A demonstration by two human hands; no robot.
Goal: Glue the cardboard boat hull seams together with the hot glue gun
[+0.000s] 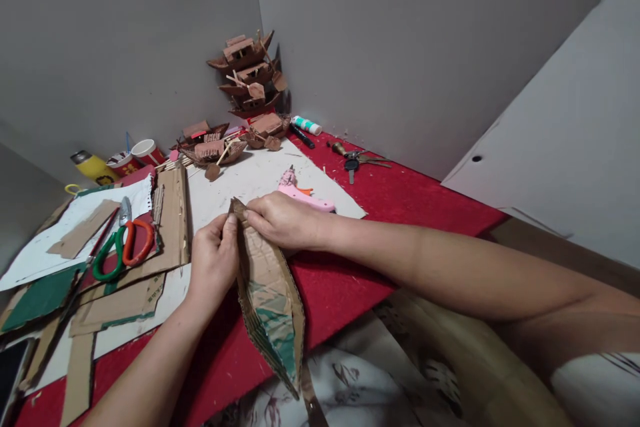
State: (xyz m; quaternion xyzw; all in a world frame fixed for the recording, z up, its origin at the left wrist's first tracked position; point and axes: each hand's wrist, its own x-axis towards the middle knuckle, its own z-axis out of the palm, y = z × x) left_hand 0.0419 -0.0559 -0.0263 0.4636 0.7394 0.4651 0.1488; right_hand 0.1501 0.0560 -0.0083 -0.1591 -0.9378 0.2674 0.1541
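Note:
Both of my hands hold a boat-shaped cardboard hull [270,293] over the near edge of the red table [400,193]. My left hand [214,260] is closed on the hull's left wall, thumb pressed near the far tip. My right hand [283,219] is closed too, pinching the far pointed tip from the right. The hull's near end points toward me and hangs past the table edge. A pink glue gun [300,192] lies just behind my right hand on a white sheet [260,177].
Scissors [123,248] with green and orange handles lie on cardboard scraps [120,303] at the left. Several finished brown cardboard boats [250,80] are stacked in the far corner, others [213,147] beside them. Cups [145,152], a yellow bottle [93,167], a glue stick [306,125] and keys [357,160] sit near the walls.

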